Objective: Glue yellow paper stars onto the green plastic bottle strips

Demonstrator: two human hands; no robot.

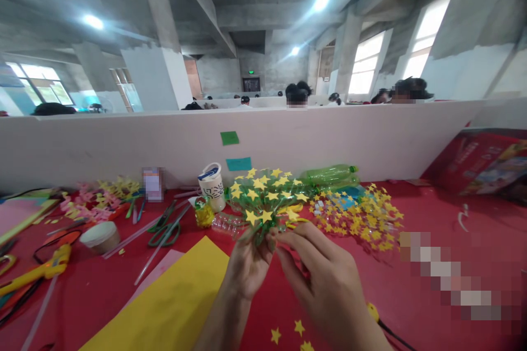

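In front of me is a green plastic craft plant [263, 197] with yellow paper stars on the tips of its strips. My left hand [249, 263] is wrapped round its narrow green base. My right hand [321, 266] is at the near side of that base, thumb and fingertips pinched together beside the left fingers. Whatever sits in that pinch is too small or hidden to make out. Loose yellow stars [299, 328] lie on the red table just below my hands. Yellow paper [173, 301] lies beneath my left forearm.
A pile of yellow-star pieces [370, 219] lies at right, near green plastic bottles [333, 176]. Behind stands a white cup [213, 189]. Scissors [164, 233], a lidded tub [100, 238] and a yellow glue gun [53, 266] are at left. A white partition [123, 142] borders the table.
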